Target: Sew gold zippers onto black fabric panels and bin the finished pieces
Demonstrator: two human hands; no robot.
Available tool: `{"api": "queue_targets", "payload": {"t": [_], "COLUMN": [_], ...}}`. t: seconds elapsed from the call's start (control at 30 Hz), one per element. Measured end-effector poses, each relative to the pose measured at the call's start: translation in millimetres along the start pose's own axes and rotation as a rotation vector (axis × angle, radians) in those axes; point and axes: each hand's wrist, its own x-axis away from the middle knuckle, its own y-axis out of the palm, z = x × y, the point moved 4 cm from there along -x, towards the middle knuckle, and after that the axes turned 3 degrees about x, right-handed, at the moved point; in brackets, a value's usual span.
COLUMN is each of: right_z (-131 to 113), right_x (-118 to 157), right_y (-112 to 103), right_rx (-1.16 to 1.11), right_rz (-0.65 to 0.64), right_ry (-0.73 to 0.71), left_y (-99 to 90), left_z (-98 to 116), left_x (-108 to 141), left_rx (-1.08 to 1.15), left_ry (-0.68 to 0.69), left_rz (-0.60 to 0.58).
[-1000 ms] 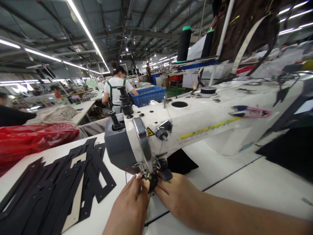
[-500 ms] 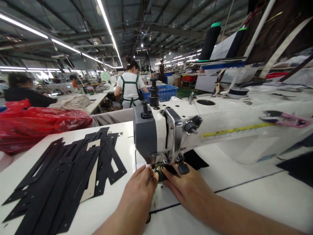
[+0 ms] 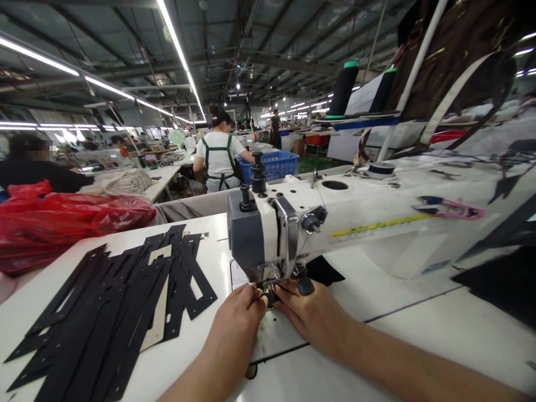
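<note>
A white and dark grey sewing machine (image 3: 247, 240) stands in front of me, its needle area low over the table. My left hand (image 3: 238, 324) is at the left of the presser foot, thumb and fingertips pinched together on the near edge of a small black piece (image 3: 271, 298). From the right, my right hand (image 3: 316, 314) reaches under the machine head with its fingers closed on the same piece. Fingers and machine head hide most of that piece. Behind my right hand a flat black panel (image 3: 326, 270) lies on the table; whether it joins the held piece I cannot tell.
Black cut strips with slots (image 3: 113, 296) lie in a loose pile on the left of the table. Beyond is a red plastic bag (image 3: 75, 215). Pink-handled snips (image 3: 454, 208) and a yellow tape measure (image 3: 377, 226) are on the machine arm. A co-worker (image 3: 220, 151) stands ahead.
My view has shifted slightly, so the machine sits a little further left and lower. Both hands stay at the presser foot, with the black piece still between them.
</note>
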Motion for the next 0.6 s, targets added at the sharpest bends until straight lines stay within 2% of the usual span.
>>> {"api": "queue_targets", "payload": {"t": [0.27, 0.6], "right_z": [2.7, 6.0], "right_x": [2.6, 5.1], "right_y": [5.2, 11.9], "right_rx": [-0.019, 0.023], "right_rz": [-0.029, 0.023], "right_ry": [0.012, 0.036], "left_y": [-3.0, 4.7], "left_z": [1.5, -2.6], "left_x": [-1.7, 1.7], "left_rx": [0.005, 0.000], "left_ry": [-0.002, -0.035], "left_rz": [-0.012, 0.027]}}
